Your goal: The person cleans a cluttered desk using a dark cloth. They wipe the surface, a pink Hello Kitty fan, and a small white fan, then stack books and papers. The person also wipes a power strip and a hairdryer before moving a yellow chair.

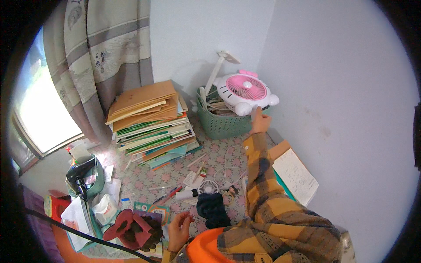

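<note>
My right hand (pixel 261 122) reaches out to the lower edge of a white and pink cartoon-cat electric fan (pixel 247 88). Its fingertips are partly hidden there, so a grip cannot be confirmed. The fan lies tilted, face up, on top of a green perforated plastic basket (pixel 227 126), beside a white folding desk lamp (pixel 214 74). Low in the view, my left hand (pixel 179 230) hovers near the table's front, fingers loosely curled and holding nothing. Close to it are a dark bundled cloth (pixel 213 210), a white handheld mini fan (pixel 208 187) and a teal printed packet (pixel 152 208).
A tall stack of envelopes and books (pixel 154 125) stands by the curtain (pixel 115 46). At left are a bin holding a hair dryer (pixel 80 171) and a maroon cloth item (pixel 131 230). Pens (pixel 171 196), a white cable (pixel 227 157) and an open notebook (pixel 296 177) lie on the floral tablecloth (pixel 210 154).
</note>
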`<act>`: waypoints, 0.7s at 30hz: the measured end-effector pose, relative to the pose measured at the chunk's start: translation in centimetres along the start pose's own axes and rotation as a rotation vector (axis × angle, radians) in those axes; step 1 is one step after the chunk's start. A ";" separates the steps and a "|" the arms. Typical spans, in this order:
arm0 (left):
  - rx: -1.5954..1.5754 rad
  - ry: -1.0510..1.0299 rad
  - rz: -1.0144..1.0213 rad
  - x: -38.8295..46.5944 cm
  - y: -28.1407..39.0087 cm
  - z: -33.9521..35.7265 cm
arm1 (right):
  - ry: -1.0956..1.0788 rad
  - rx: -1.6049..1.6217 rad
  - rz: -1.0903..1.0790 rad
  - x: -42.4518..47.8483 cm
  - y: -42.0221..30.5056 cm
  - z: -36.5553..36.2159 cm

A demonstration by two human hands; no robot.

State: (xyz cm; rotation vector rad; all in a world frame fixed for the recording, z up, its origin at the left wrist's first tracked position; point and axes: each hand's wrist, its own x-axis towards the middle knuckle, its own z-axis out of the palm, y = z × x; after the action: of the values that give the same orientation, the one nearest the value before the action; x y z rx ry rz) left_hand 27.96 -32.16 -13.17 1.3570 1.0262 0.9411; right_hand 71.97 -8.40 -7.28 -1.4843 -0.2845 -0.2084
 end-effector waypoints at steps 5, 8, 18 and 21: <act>-0.002 0.046 0.016 -1.0 -0.2 -0.2 | -0.507 -0.102 0.346 9.7 3.8 4.5; 0.004 0.065 0.008 -1.7 -1.2 -0.2 | -0.518 0.349 0.282 10.5 4.9 7.4; -0.015 0.117 -0.058 -3.3 -0.8 1.4 | -0.457 0.216 0.491 11.4 4.1 7.1; 0.033 0.148 -0.058 -4.3 -0.3 1.1 | -0.227 0.202 0.228 6.0 -0.8 5.0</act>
State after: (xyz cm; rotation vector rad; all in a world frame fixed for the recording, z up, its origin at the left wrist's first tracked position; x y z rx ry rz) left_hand 27.66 -36.61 -13.38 1.2924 1.1913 0.9963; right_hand 77.15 -3.27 -4.36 -1.3274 -0.3057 0.1689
